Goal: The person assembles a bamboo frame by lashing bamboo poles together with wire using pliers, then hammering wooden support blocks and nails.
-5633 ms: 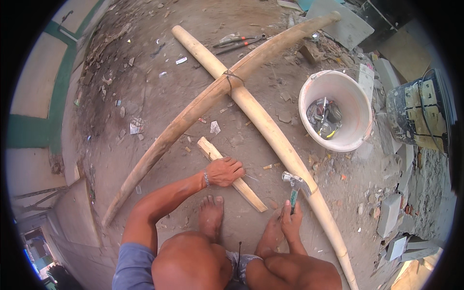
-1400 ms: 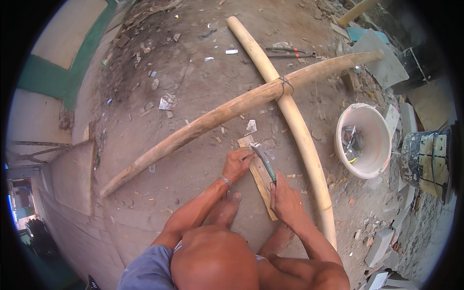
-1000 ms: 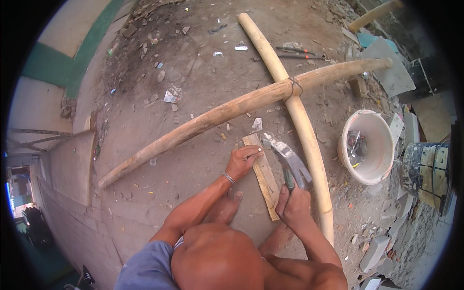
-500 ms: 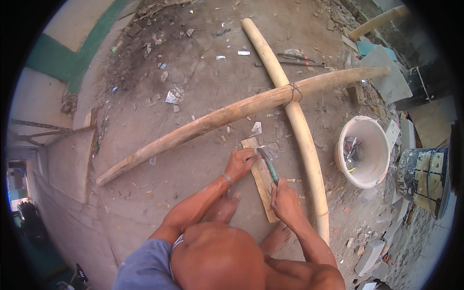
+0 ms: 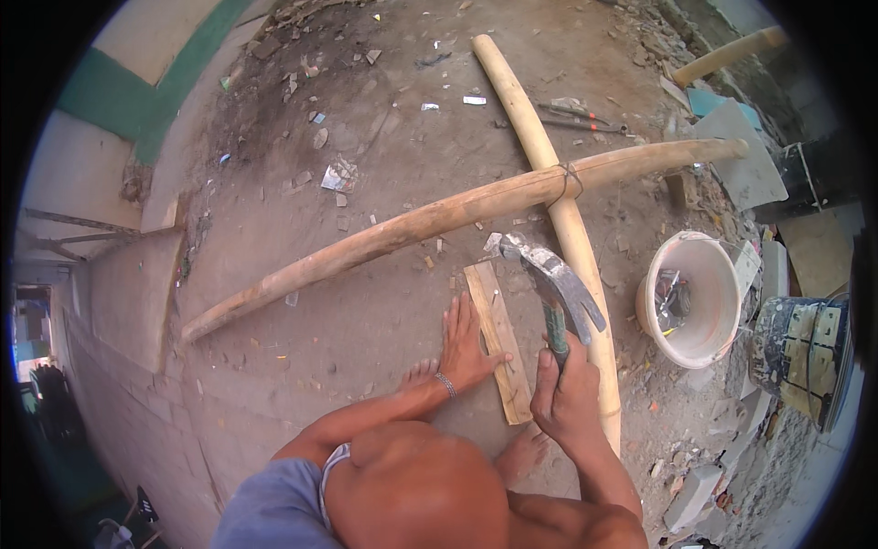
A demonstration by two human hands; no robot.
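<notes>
My right hand is closed around the green handle of a claw hammer, its metal head raised above the ground near the pale bamboo pole. A short wooden plank lies on the dirt between my feet and the poles. A nail stands up from the plank's far part. My left hand is open beside the plank's left edge, fingers stretched out along the ground and thumb resting on the wood.
Beyond the plank, a long bamboo pole crosses a paler bamboo pole, bound with dark wire. A white bucket with small items inside stands at right, near a stained container. Long-handled cutters lie farther off.
The hammer has come up off the plank, its head now larger in view. My left hand has left the nail and slid nearer, flattening beside the plank; the nail now stands by itself.
</notes>
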